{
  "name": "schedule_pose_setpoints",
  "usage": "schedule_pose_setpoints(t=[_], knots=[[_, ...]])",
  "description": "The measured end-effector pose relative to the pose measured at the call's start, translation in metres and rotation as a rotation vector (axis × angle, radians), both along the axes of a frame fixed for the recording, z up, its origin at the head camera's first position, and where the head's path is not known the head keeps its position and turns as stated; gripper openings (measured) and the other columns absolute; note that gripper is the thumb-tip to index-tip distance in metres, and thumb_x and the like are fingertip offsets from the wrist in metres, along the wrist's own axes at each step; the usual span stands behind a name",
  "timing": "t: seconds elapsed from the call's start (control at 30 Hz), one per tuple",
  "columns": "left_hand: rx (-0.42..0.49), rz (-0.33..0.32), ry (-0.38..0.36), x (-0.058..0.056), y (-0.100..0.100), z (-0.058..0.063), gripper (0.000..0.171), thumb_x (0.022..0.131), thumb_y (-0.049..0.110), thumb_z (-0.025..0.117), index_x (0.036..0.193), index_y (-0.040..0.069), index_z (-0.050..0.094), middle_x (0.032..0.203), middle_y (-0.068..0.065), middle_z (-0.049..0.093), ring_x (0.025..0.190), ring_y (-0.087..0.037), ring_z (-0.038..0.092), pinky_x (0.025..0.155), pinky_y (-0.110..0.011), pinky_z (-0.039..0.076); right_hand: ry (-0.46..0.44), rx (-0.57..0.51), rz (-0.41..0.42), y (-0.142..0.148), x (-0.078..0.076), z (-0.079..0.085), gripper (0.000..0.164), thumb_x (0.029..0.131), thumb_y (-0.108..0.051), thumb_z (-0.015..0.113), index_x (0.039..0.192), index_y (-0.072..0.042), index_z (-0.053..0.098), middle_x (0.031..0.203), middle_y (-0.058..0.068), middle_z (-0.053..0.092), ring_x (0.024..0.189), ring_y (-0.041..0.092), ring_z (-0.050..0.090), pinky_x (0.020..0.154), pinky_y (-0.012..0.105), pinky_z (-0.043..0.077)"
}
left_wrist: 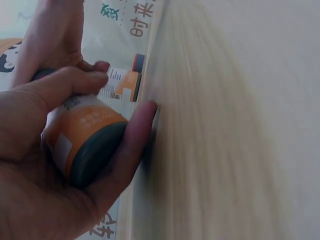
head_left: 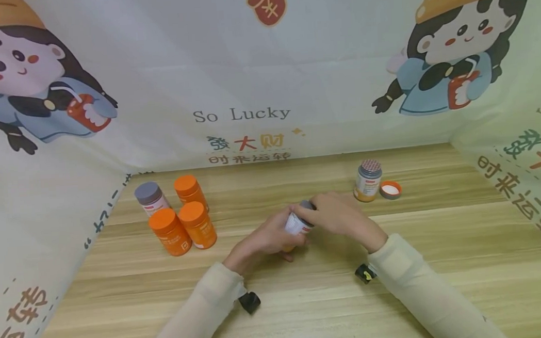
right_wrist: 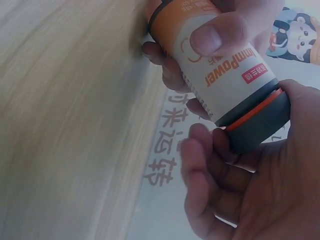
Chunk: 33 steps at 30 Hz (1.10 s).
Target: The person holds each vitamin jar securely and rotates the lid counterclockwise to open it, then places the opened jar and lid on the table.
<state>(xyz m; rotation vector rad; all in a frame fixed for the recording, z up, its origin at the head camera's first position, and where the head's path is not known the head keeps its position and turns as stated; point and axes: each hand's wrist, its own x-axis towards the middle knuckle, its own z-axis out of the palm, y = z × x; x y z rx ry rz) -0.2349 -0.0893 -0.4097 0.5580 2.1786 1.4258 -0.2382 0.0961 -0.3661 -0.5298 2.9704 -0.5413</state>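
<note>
In the head view my left hand [head_left: 270, 234] grips a white and orange supplement bottle [head_left: 296, 225] round its body, tilted over the table. My right hand [head_left: 340, 214] holds its dark grey cap [right_wrist: 260, 124] between thumb and curled fingers. An orange band shows at the cap's lower edge, against the bottle's grey shoulder in the right wrist view. Whether the cap is still threaded on, I cannot tell. The bottle's dark base [left_wrist: 97, 155] points toward the left wrist camera, with left fingers wrapped about the orange part.
At the right stands an uncapped bottle [head_left: 368, 182] with a patterned seal on its mouth; a loose cap [head_left: 390, 189] lies beside it, inner side up. On the left are several orange bottles [head_left: 170, 234] and a grey-capped bottle [head_left: 150, 197]. Printed cloth walls [head_left: 163, 93] surround the wooden table [head_left: 302, 312].
</note>
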Motion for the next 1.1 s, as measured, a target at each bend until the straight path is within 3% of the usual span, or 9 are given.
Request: schedule_pose_setpoints(t=[0.3,0.57,1.1], knots=[[0.095,-0.057,-0.066,-0.0032,-0.0058,-0.0048,0.050,0.082,0.006,0.067,0.126,0.015,0.044,0.113,-0.019,0.056,0.085,-0.021,0.061,0.052,-0.036,0.057,0.039,-0.001,0.040,-0.0018,-0.0027,-0.0022,0.062,0.087,-0.077,0.033,0.061,-0.022,0.045,0.057,-0.005,0.040,0.049,0.013,0.039,0.044,0.028,0.027],[0.168,-0.102,-0.120,-0.0070,-0.0094,-0.0078,0.066,0.079,0.000,0.066,0.136,0.024,0.042,0.113,-0.019,0.053,0.087,-0.024,0.061,0.057,-0.039,0.058,0.093,-0.008,0.099,-0.0030,-0.0023,-0.0018,0.044,0.083,-0.068,0.048,0.077,-0.025,0.057,0.063,-0.004,0.052,0.055,0.014,0.048,0.047,0.030,0.035],[0.135,-0.136,-0.085,-0.0066,-0.0066,-0.0039,0.060,0.083,0.003,0.066,0.134,0.023,0.042,0.113,-0.019,0.053,0.089,-0.023,0.061,0.060,-0.042,0.059,0.036,-0.024,0.127,0.0056,-0.0037,0.0026,0.052,0.087,-0.071,0.044,0.076,-0.022,0.057,0.064,-0.004,0.051,0.055,0.013,0.047,0.047,0.029,0.035]])
